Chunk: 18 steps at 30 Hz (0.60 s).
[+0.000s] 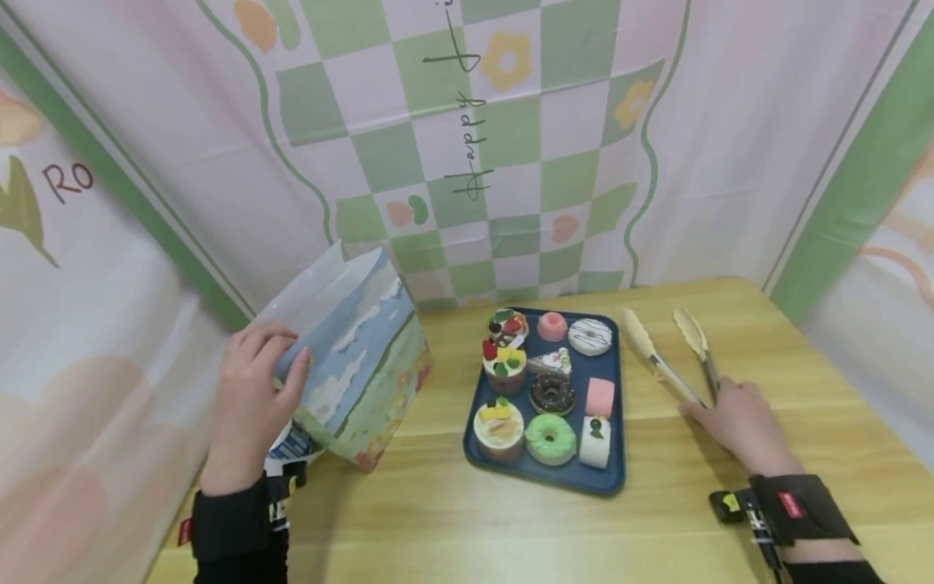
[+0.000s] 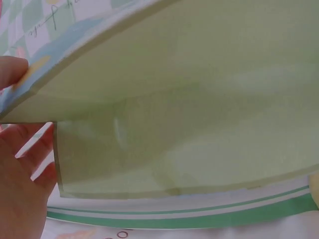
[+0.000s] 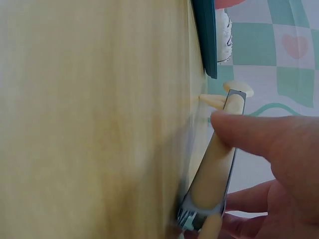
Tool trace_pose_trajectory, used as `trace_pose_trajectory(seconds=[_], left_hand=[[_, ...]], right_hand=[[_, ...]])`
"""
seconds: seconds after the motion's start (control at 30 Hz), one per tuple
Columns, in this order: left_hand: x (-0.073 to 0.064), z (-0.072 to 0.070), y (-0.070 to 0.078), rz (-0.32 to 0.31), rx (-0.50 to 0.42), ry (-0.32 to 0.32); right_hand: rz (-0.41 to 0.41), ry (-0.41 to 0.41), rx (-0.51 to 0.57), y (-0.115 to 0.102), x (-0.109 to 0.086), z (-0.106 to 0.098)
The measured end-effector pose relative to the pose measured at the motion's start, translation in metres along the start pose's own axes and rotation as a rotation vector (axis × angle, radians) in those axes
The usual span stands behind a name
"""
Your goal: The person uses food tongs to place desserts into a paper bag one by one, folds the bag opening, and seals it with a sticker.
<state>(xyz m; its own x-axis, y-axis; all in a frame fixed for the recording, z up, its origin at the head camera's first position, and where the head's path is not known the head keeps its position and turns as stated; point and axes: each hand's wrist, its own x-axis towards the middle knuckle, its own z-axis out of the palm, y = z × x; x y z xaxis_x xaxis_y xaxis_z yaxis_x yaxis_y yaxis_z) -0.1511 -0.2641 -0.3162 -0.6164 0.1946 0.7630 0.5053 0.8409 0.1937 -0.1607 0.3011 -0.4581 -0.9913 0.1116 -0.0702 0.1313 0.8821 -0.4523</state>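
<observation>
My left hand pinches the edge of a paper bag printed with sky, clouds and flowers. The bag tilts to the right at the left of the table; its pale green inside shows in the left wrist view, with the thumb on one side of the wall and fingers on the other. My right hand holds a pair of tongs by the handles, low over the wood. Their cream tips point away, spread apart. In the right wrist view the thumb lies along one tong arm.
A dark blue tray stands mid-table with several toy sweets: a green doughnut, a chocolate doughnut, a striped white doughnut, small cakes and rolls. A blue-and-white patterned item shows beneath the bag. Printed cloth hangs behind the table.
</observation>
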Motion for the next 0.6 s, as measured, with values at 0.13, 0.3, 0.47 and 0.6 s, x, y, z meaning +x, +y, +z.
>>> trace_pose_trajectory(seconds=[0.13,0.3,0.47,0.6], left_hand=[[0.0,0.0,0.006,0.02,0.017,0.02],[0.002,0.0,0.014,0.049,0.053,0.026],[0.003,-0.001,0.021,0.102,0.113,-0.019],[0.005,-0.002,0.026,0.138,0.134,-0.053]], right_hand=[[-0.002,-0.022,0.022,0.0,0.004,0.0],[0.03,-0.045,0.062,-0.002,0.009,0.004],[0.072,-0.051,0.108,-0.005,0.009,0.005],[0.094,-0.056,0.129,-0.005,0.01,0.003]])
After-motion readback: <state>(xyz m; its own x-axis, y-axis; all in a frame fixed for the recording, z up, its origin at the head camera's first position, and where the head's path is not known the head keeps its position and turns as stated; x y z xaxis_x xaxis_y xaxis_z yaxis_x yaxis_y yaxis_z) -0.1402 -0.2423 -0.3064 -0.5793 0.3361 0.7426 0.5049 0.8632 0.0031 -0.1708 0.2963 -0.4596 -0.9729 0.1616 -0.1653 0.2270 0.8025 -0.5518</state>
